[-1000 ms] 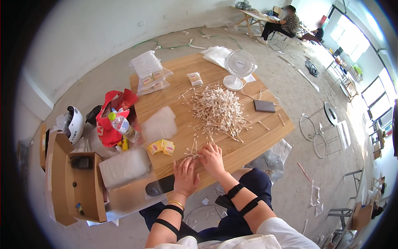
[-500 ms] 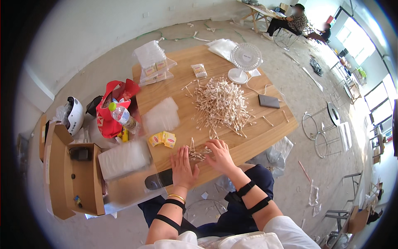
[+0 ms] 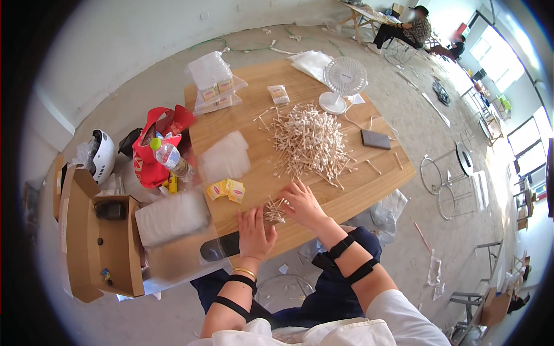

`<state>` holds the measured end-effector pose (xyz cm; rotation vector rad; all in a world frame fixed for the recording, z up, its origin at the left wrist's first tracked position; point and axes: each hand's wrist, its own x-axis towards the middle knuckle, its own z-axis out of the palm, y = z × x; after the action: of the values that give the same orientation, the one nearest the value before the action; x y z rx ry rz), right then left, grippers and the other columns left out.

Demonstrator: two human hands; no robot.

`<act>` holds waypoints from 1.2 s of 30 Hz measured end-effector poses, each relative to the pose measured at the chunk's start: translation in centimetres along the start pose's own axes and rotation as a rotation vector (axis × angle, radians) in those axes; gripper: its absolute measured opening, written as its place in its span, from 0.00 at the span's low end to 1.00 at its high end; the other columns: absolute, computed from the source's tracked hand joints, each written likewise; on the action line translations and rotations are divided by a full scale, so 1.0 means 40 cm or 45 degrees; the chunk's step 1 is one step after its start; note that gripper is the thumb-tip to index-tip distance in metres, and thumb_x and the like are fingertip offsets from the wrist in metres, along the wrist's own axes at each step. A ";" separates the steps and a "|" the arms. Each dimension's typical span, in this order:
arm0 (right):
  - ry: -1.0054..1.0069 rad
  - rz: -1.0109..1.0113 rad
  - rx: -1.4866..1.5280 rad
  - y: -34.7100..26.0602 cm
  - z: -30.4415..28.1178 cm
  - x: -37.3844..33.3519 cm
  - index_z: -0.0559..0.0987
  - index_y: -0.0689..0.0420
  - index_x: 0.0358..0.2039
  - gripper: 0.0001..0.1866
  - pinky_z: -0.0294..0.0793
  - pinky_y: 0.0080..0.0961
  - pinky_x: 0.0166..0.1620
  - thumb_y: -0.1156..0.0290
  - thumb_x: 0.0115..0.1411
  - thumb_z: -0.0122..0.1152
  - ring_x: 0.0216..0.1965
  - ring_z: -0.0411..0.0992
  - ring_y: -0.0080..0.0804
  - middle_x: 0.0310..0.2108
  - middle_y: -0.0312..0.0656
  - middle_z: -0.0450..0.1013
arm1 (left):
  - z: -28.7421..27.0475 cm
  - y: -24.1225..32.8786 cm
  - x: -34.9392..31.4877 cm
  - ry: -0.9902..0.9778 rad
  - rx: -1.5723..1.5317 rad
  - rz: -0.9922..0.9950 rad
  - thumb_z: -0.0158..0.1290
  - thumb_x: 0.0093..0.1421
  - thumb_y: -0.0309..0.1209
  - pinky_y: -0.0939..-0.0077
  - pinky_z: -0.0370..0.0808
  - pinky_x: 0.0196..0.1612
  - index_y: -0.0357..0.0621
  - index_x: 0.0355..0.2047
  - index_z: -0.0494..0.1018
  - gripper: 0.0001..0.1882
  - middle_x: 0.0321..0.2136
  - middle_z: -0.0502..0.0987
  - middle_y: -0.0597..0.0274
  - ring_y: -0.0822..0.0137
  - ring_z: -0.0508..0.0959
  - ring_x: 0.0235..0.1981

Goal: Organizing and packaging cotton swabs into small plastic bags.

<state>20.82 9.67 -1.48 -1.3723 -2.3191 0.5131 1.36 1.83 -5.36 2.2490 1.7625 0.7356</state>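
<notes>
A small bunch of cotton swabs (image 3: 273, 211) lies between my hands near the front edge of the wooden table (image 3: 323, 202). My left hand (image 3: 255, 235) rests at its left side, fingers stretched forward and holding nothing. From the right, my right hand (image 3: 304, 206) closes its bent fingertips on swabs at the edge of the bunch; how many it grips is hidden. Just beyond is a large loose heap of cotton swabs (image 3: 309, 141). Yellow-and-white cards (image 3: 226, 190) lie to the left of the bunch, with clear plastic bags (image 3: 226, 154) behind them.
A white fan (image 3: 344, 78) and a dark power bank (image 3: 375, 139) stand beyond the heap. Filled packets (image 3: 216, 95) are at the far left. A bottle (image 3: 171, 157), red bag (image 3: 151, 164), more bags (image 3: 173, 220) and an open cardboard box (image 3: 107, 248) occupy the left side.
My right hand has shifted slightly up and left, its fingers more bent around swabs. The bunch looks more upright and narrower. My left hand has barely moved.
</notes>
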 end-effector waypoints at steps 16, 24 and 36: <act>0.004 0.014 -0.025 -0.047 0.038 -0.057 0.79 0.48 0.54 0.26 0.62 0.41 0.63 0.62 0.53 0.69 0.58 0.64 0.43 0.52 0.39 0.70 | -0.008 0.002 0.009 -0.029 -0.104 -0.018 0.58 0.56 0.39 0.47 0.52 0.73 0.39 0.69 0.53 0.44 0.68 0.57 0.46 0.46 0.57 0.70; 0.102 -0.098 0.171 -0.058 0.058 -0.062 0.82 0.50 0.47 0.21 0.67 0.37 0.59 0.74 0.49 0.65 0.51 0.69 0.40 0.44 0.38 0.73 | 0.000 -0.010 0.010 -0.067 -0.078 0.044 0.56 0.57 0.36 0.48 0.50 0.74 0.40 0.67 0.58 0.39 0.66 0.62 0.52 0.48 0.58 0.70; 0.125 -0.127 0.216 -0.052 0.090 -0.050 0.80 0.56 0.40 0.16 0.69 0.38 0.56 0.75 0.48 0.64 0.50 0.69 0.43 0.42 0.41 0.73 | -0.002 -0.002 0.007 0.013 -0.080 0.213 0.54 0.59 0.32 0.40 0.51 0.72 0.47 0.70 0.56 0.38 0.67 0.59 0.48 0.46 0.59 0.70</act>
<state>18.33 6.58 -3.82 -1.1702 -2.1976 0.5838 1.28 2.12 -5.26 2.3748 1.5461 0.8231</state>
